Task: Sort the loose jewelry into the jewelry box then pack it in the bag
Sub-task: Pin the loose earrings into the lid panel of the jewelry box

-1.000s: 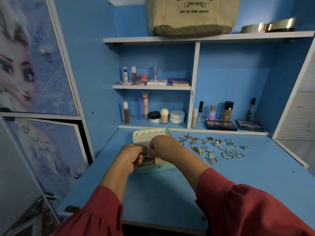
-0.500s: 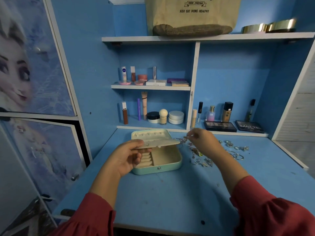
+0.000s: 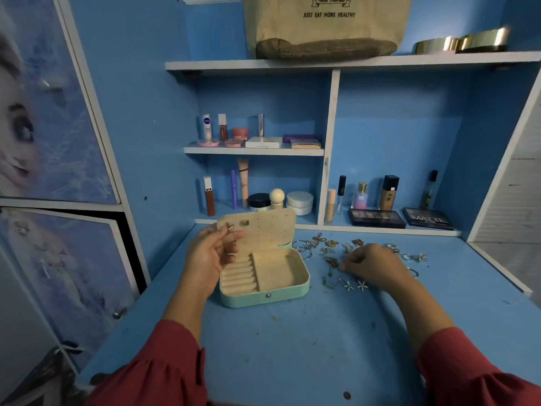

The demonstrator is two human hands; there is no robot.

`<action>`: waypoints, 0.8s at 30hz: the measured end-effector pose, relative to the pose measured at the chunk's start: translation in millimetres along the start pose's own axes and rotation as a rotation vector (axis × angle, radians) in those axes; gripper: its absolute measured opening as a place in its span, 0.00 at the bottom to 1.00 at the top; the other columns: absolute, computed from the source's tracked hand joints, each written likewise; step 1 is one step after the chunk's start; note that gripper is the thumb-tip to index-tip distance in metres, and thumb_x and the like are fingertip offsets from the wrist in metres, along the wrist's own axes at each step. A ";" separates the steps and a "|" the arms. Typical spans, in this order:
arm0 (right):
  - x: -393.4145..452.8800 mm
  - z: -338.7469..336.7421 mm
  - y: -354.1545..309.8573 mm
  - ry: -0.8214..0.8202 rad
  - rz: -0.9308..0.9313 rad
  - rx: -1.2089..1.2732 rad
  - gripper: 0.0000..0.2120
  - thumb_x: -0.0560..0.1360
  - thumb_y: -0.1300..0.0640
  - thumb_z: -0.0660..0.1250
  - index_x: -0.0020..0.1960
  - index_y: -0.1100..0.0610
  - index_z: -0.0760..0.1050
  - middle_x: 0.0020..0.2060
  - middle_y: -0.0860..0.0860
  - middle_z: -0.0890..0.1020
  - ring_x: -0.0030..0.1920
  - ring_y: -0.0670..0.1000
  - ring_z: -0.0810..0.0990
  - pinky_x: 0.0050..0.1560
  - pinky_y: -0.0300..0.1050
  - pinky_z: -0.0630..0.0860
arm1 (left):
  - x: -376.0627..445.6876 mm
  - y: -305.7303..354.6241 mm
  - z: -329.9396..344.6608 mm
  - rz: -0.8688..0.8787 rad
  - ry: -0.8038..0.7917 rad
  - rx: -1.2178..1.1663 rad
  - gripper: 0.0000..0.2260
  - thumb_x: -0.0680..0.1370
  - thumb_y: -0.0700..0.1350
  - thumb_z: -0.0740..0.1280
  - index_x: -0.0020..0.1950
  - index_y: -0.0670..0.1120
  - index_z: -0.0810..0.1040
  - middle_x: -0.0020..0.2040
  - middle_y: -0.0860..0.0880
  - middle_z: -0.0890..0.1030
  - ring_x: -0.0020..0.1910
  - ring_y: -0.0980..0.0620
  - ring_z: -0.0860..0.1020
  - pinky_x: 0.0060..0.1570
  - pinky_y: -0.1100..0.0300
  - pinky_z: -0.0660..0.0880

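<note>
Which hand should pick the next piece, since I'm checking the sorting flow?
Right. The right hand is already down among the loose jewelry, while the left hand is on the perforated flap of the box.

Single head-worn wide-angle view, faced forward and down, close over blue desk (image 3: 292, 347), took in shelves (image 3: 336, 64) above, cupboard door (image 3: 52, 112) at left

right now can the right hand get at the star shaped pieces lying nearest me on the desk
Probably yes. The right hand hovers over the loose jewelry, and the star-shaped pieces lie in the open just below its knuckles with nothing covering them.
</note>
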State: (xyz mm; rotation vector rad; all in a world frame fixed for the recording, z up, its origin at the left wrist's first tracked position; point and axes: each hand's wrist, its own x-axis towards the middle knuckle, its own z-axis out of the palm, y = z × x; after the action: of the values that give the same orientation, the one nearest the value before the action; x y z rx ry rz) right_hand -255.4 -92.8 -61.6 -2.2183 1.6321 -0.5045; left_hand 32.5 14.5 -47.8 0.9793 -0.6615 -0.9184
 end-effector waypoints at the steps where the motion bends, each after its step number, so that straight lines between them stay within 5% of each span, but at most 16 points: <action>1: 0.2 0.9 -0.8 0.003 -0.012 -0.015 0.05 0.70 0.47 0.74 0.43 0.48 0.84 0.41 0.44 0.84 0.41 0.47 0.79 0.46 0.43 0.77 | 2.0 -1.9 -1.7 0.019 0.024 0.022 0.02 0.79 0.37 0.62 0.48 0.41 0.73 0.49 0.34 0.82 0.27 0.53 0.76 0.24 0.64 0.71; 5: 0.3 4.8 -3.7 0.040 -0.026 -0.032 0.02 0.71 0.50 0.74 0.41 0.48 0.83 0.41 0.46 0.84 0.44 0.49 0.79 0.47 0.44 0.77 | 8.9 -10.8 -6.1 0.080 0.150 0.140 0.07 0.79 0.36 0.64 0.56 0.37 0.76 0.42 0.39 0.83 0.25 0.56 0.73 0.24 0.65 0.71; 18: -3.5 4.2 -10.6 0.051 -0.002 0.209 0.09 0.75 0.59 0.70 0.38 0.49 0.78 0.41 0.51 0.83 0.44 0.54 0.80 0.46 0.46 0.76 | 15.1 -23.7 -9.8 0.152 0.226 0.168 0.08 0.79 0.39 0.65 0.55 0.36 0.78 0.36 0.43 0.79 0.23 0.58 0.69 0.24 0.67 0.68; 24: -5.1 9.5 -27.4 0.114 -0.066 0.460 0.03 0.75 0.58 0.71 0.45 0.51 0.79 0.38 0.45 0.80 0.40 0.43 0.77 0.35 0.28 0.68 | 16.8 -28.1 -10.4 0.239 0.244 0.240 0.07 0.79 0.40 0.65 0.53 0.39 0.80 0.33 0.45 0.78 0.23 0.58 0.68 0.24 0.66 0.68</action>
State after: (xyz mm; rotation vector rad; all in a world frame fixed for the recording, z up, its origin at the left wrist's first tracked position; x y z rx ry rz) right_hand -229.5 -79.5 -57.5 -1.9294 1.3287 -0.9352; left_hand 39.3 -3.3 -76.4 1.1754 -0.6738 -0.5065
